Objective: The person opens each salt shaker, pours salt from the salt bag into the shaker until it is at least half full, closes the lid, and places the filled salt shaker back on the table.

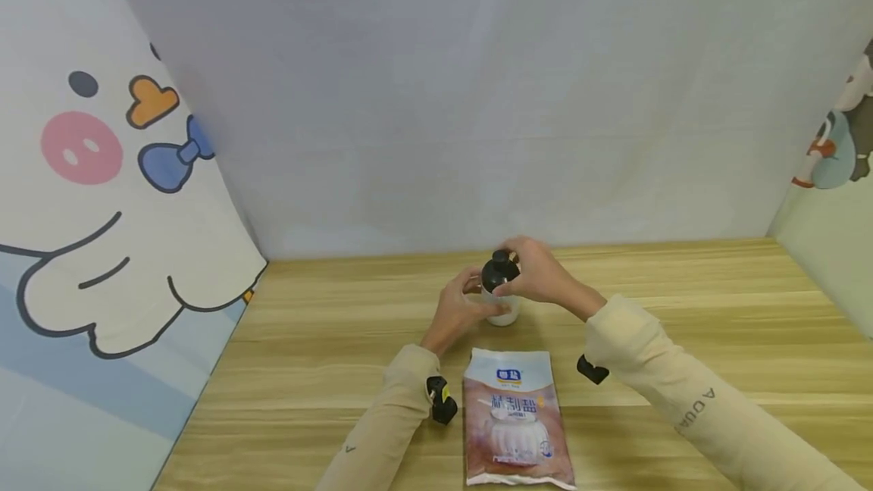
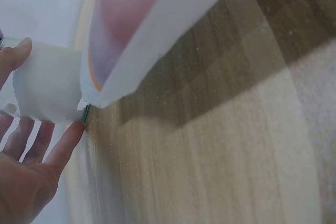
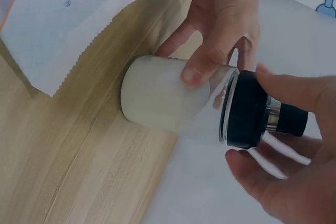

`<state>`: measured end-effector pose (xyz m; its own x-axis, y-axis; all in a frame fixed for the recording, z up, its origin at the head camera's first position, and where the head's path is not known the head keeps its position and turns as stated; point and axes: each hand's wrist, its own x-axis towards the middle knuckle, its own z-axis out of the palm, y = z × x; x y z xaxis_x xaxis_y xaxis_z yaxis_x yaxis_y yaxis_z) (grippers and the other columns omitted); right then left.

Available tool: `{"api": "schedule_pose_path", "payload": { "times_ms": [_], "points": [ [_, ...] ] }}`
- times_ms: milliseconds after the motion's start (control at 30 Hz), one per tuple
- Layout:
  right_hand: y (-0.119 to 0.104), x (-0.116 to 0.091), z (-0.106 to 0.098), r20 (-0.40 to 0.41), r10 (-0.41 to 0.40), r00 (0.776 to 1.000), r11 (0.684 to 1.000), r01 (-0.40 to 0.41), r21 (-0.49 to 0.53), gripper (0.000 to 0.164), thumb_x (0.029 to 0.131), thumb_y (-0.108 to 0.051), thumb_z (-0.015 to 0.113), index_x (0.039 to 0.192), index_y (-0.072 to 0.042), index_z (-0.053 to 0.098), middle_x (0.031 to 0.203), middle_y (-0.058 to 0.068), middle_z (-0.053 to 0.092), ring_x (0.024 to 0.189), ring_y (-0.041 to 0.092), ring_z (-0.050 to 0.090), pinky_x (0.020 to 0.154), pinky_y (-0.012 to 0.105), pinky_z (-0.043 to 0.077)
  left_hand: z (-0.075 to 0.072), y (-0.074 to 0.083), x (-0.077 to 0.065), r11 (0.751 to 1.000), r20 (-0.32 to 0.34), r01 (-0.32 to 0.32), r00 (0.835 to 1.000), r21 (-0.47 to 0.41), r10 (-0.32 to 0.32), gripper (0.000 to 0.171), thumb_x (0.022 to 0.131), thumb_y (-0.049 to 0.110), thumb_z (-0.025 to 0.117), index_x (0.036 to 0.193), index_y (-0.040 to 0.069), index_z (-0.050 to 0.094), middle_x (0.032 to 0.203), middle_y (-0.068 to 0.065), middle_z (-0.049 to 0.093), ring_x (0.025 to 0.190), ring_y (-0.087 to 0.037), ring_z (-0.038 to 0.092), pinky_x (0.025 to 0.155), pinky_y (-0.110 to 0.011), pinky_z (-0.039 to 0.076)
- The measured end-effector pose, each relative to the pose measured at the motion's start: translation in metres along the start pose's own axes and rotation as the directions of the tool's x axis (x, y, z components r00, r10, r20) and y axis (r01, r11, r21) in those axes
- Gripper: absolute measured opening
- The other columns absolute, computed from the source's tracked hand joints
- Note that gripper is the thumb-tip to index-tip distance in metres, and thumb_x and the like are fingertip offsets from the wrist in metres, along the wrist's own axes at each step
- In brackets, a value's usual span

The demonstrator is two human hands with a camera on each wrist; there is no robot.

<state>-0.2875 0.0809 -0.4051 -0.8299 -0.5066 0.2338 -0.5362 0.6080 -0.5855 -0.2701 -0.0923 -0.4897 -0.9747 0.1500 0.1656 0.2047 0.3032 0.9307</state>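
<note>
A clear glass jar (image 3: 157, 95) partly filled with white contents stands upright on the table towards its back edge. My left hand (image 1: 457, 309) grips the jar's body from the left, thumb on the near side and fingers round the far side. On the jar's mouth sits a black lid (image 3: 244, 111) with a knob on top and a metal band. My right hand (image 1: 539, 273) holds this lid by its edge with thumb and fingers. Nearer to me lies a salt bag (image 1: 514, 423), flat, with a pink-brown printed front.
The wooden table (image 1: 307, 385) runs back to a pale grey cloth wall (image 1: 477, 97). Cartoon-printed cloth (image 1: 136, 218) hangs along the left side. Small white specks dot the tabletop near the bag in the left wrist view.
</note>
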Motion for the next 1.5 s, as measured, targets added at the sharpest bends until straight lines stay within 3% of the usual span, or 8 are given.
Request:
{"api": "schedule_pose_path", "payload": {
  "times_ms": [133, 367, 633, 867, 1100, 1333, 1500],
  "points": [
    [-0.001, 0.0, -0.001, 0.027, -0.009, 1.0, 1.0, 0.009, 0.023, 0.057, 0.072, -0.004, 0.079, 0.123, 0.004, 0.056, 0.115, 0.019, 0.059, 0.099, 0.033, 0.056, 0.078, 0.043, 0.056, -0.001, 0.0, 0.0, 1.0, -0.002, 0.001, 1.0, 0.005, -0.001, 0.057, 0.069, 0.026, 0.086, 0.119, 0.026, 0.059, 0.118, 0.007, 0.061, 0.109, -0.019, 0.056, 0.089, -0.038, 0.051],
    [-0.001, 0.001, 0.002, -0.04, 0.044, 0.998, 0.999, -0.043, 0.025, 0.052, 0.07, -0.016, 0.085, 0.11, 0.004, 0.059, 0.102, 0.016, 0.061, 0.088, 0.028, 0.057, 0.072, 0.04, 0.055, -0.001, 0.0, 0.003, 1.0, -0.001, -0.009, 1.0, -0.011, 0.009, 0.056, 0.068, 0.024, 0.086, 0.117, 0.024, 0.06, 0.116, 0.01, 0.062, 0.108, -0.015, 0.057, 0.092, -0.037, 0.05],
    [0.001, 0.001, 0.001, 0.038, -0.013, 0.999, 1.0, 0.013, 0.017, 0.064, 0.07, -0.006, 0.081, 0.125, 0.006, 0.051, 0.116, 0.021, 0.058, 0.101, 0.035, 0.057, 0.082, 0.046, 0.055, -0.001, -0.002, 0.003, 1.0, -0.013, -0.006, 1.0, -0.006, 0.005, 0.056, 0.067, 0.023, 0.086, 0.117, 0.023, 0.06, 0.116, 0.009, 0.062, 0.107, -0.015, 0.057, 0.091, -0.034, 0.05],
    [0.003, 0.001, 0.008, -0.019, 0.031, 0.999, 0.999, -0.03, 0.037, 0.056, 0.07, -0.016, 0.085, 0.114, 0.005, 0.058, 0.105, 0.018, 0.061, 0.092, 0.031, 0.058, 0.076, 0.043, 0.055, -0.002, -0.002, 0.0, 1.0, -0.008, 0.004, 1.0, 0.0, -0.004, 0.057, 0.069, 0.026, 0.086, 0.119, 0.024, 0.059, 0.119, 0.008, 0.06, 0.109, -0.019, 0.056, 0.091, -0.039, 0.05],
    [0.003, 0.0, 0.005, 0.02, 0.007, 1.0, 0.999, -0.008, 0.05, 0.059, 0.072, -0.006, 0.08, 0.122, 0.007, 0.053, 0.115, 0.021, 0.057, 0.102, 0.035, 0.055, 0.083, 0.047, 0.054, 0.0, -0.002, 0.0, 1.0, -0.009, 0.004, 1.0, 0.002, -0.004, 0.057, 0.068, 0.027, 0.086, 0.118, 0.024, 0.059, 0.119, 0.007, 0.061, 0.109, -0.02, 0.056, 0.091, -0.039, 0.05],
    [0.005, -0.001, 0.011, -0.05, 0.043, 0.998, 0.998, -0.041, 0.055, 0.063, 0.071, -0.019, 0.085, 0.118, 0.008, 0.055, 0.111, 0.021, 0.058, 0.098, 0.033, 0.056, 0.081, 0.044, 0.055, 0.0, -0.002, 0.001, 1.0, -0.008, 0.005, 1.0, 0.007, -0.005, 0.057, 0.068, 0.026, 0.086, 0.119, 0.022, 0.059, 0.117, 0.008, 0.062, 0.108, -0.016, 0.057, 0.091, -0.037, 0.051],
    [0.007, -0.001, 0.01, -0.029, -0.001, 1.0, 0.996, 0.004, 0.09, 0.06, 0.071, -0.006, 0.081, 0.121, 0.007, 0.053, 0.112, 0.021, 0.058, 0.1, 0.034, 0.056, 0.081, 0.045, 0.055, 0.001, -0.002, 0.001, 1.0, -0.009, 0.013, 1.0, 0.017, -0.013, 0.057, 0.069, 0.027, 0.086, 0.118, 0.024, 0.059, 0.118, 0.008, 0.061, 0.109, -0.019, 0.056, 0.091, -0.037, 0.051]
  ]
}}
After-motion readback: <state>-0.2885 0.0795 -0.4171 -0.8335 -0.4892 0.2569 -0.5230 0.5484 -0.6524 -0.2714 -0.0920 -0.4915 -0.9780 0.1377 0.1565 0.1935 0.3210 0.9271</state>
